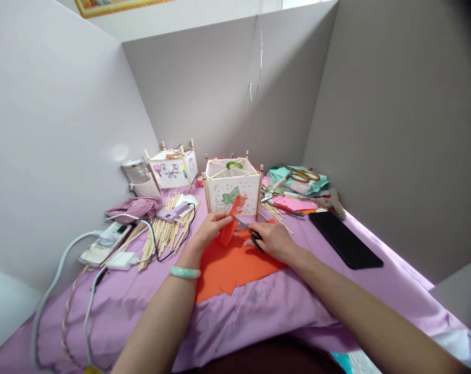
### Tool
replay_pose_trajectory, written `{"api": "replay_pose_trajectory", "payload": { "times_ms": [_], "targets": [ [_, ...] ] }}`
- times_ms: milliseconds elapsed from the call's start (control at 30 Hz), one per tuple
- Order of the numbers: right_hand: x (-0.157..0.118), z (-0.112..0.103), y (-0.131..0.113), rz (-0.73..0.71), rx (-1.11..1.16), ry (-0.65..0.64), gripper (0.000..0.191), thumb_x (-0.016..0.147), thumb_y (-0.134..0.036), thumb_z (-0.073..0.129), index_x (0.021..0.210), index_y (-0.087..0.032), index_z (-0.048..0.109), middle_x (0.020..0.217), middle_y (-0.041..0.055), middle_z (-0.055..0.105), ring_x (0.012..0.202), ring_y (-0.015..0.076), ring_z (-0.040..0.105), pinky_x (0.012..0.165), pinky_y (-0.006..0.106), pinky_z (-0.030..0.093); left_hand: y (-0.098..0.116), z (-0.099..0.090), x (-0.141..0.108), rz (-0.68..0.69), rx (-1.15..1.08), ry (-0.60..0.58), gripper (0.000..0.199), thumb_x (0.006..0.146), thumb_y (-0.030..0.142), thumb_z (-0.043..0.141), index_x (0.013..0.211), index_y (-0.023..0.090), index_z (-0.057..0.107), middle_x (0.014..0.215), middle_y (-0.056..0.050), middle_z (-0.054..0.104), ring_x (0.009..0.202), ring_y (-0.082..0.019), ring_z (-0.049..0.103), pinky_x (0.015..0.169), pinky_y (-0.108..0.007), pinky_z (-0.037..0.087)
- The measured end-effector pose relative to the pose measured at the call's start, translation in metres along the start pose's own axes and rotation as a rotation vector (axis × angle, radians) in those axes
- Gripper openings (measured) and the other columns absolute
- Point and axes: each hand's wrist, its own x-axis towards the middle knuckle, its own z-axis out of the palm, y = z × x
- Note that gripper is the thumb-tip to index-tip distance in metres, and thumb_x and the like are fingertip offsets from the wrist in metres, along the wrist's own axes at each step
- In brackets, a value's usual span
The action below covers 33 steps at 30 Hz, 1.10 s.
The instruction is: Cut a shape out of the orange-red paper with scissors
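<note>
Between the thumb and fingers of my left hand (215,227) is a narrow orange paper strip (228,234), its upper end cut into thin fringes. My right hand (273,239) holds black-handled scissors (255,238), whose blades point up and left to the strip beside my left fingertips. Under both hands lies a larger orange sheet (239,267) with a jagged front edge. Just behind the hands stands a white paper lantern (219,195) on a wooden stick frame, with a green drawing on its front, partly covered by the strip.
Wooden sticks (163,234) and a purple glue gun (173,212) lie left, near a power strip (105,246) with cables. A second lantern (171,171) and a jar (137,174) stand behind. Right are red-handled pliers (284,208), gold-handled scissors (303,175) and a black slab (344,239).
</note>
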Motion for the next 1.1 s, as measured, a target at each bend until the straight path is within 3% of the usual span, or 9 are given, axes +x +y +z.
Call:
{"api": "replay_pose_trajectory", "payload": {
  "times_ms": [500,1100],
  "targets": [
    [-0.0024,0.0041,-0.0019,-0.027,0.042,0.019,0.037,0.078,-0.054,0.058,0.095,-0.021,0.059,0.084,0.0040,0.068,0.073,0.0173,0.061,0.061,0.024,0.034,0.0050,0.0033,-0.0045,-0.035,0.039,-0.085,0.023,0.072,0.033,0.064,0.076,0.011,0.062,0.066,-0.007,0.069,0.059,-0.020,0.064,0.058,-0.030,0.050],
    [-0.0013,0.0054,0.0015,-0.048,0.011,0.041,0.037,0.079,-0.053,0.057,0.095,-0.020,0.061,0.083,0.0031,0.068,0.072,0.0169,0.062,0.059,0.025,0.033,0.0088,0.0051,-0.0070,-0.081,0.028,-0.057,0.028,0.068,0.037,0.066,0.073,0.009,0.061,0.064,-0.007,0.067,0.057,-0.021,0.064,0.056,-0.030,0.049]
  ]
}}
